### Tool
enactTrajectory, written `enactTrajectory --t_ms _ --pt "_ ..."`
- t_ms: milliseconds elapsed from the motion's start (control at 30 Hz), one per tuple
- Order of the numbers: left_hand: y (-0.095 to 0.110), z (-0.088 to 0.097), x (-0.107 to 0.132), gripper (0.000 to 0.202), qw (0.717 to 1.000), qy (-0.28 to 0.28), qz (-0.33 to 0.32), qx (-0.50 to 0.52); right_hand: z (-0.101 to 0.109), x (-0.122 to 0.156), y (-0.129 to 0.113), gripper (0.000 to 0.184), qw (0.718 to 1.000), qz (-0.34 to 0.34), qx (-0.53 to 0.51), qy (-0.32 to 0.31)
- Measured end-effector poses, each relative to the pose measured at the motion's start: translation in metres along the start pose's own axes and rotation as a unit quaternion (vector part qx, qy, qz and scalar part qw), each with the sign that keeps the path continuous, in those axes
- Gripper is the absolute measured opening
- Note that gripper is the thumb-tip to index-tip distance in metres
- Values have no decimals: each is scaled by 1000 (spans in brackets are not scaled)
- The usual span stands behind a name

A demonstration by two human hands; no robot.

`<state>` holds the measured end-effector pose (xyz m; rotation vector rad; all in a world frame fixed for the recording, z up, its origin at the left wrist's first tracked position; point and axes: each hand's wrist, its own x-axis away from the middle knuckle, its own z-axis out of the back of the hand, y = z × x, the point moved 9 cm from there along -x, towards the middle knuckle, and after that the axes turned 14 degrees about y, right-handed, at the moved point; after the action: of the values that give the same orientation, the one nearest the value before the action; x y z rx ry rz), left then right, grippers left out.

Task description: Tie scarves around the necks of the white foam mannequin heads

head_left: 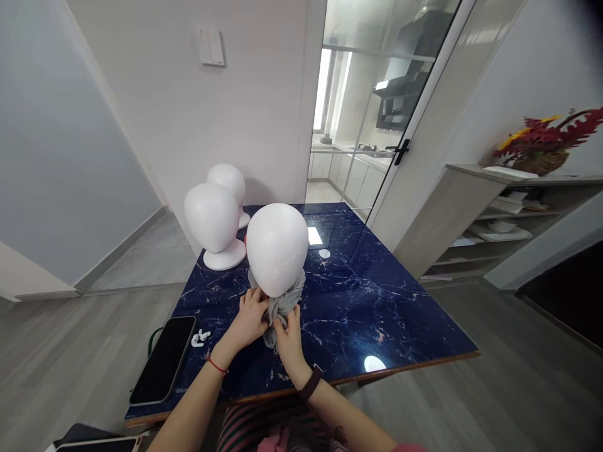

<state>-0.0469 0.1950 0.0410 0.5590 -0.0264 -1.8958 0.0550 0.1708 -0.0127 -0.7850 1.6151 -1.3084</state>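
Note:
A white foam mannequin head [277,247] stands on the dark blue marble table [377,301] right in front of me. A grey cloth [281,307] is wrapped round its neck and bunched at the front. My left hand [248,318] pinches the cloth on its left side. My right hand [289,339] grips the hanging end of the cloth just below the knot. Both hands are closed on the fabric, close together.
Two more white foam heads [215,223] [228,183] stand at the table's far left. A black phone [164,359] and a small white object [200,339] lie near the left front edge. Open shelves [499,220] with a flower basket [546,147] are on the right.

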Motion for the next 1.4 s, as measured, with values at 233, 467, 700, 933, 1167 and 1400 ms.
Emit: enactTrajectory --t_ms 233,467,700,933,1167,1400 --pt "-2 -2 3 34 999 23 9 47 -9 6 0 40 997 23 55 -43" --pt "-36 9 22 42 906 207 200 311 -8 9 3 38 993 -8 112 -37" --pt "-40 -39 55 52 676 119 435 583 -14 11 1 33 993 -43 75 -78" --pt "-41 -39 52 48 696 58 439 565 -7 4 -8 26 996 -14 74 -39" --pt "-28 -35 52 23 669 18 410 620 -10 7 -3 34 997 -41 46 -54" --pt "-35 -37 58 17 646 53 432 627 -9 5 0 40 997 -57 32 -42"
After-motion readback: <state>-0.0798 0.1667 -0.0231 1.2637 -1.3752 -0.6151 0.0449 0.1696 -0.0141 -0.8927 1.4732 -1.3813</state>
